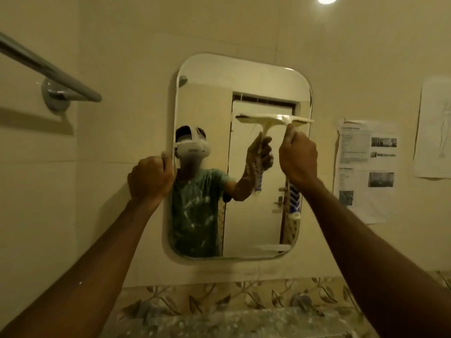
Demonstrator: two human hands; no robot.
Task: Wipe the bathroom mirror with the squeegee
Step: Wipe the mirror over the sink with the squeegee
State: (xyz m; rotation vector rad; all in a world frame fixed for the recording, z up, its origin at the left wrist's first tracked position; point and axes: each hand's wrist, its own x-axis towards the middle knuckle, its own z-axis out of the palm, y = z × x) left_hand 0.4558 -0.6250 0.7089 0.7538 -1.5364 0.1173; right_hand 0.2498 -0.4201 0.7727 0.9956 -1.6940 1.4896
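A rounded rectangular mirror (244, 76) hangs on the tiled wall ahead. My right hand (298, 157) is closed around the handle of a white squeegee (302, 121). Its blade lies level against the glass on the right side, a little above mid height. The blue and white lower handle sticks out below my fist. My left hand (151, 176) grips the mirror's left edge at mid height. Soap streaks show near the bottom of the glass. The mirror reflects a person and a white door.
A chrome towel bar (48, 67) projects from the wall at upper left. Printed sheets (366, 167) are stuck to the wall right of the mirror. A leaf-patterned tile border (231, 298) and a speckled ledge run below.
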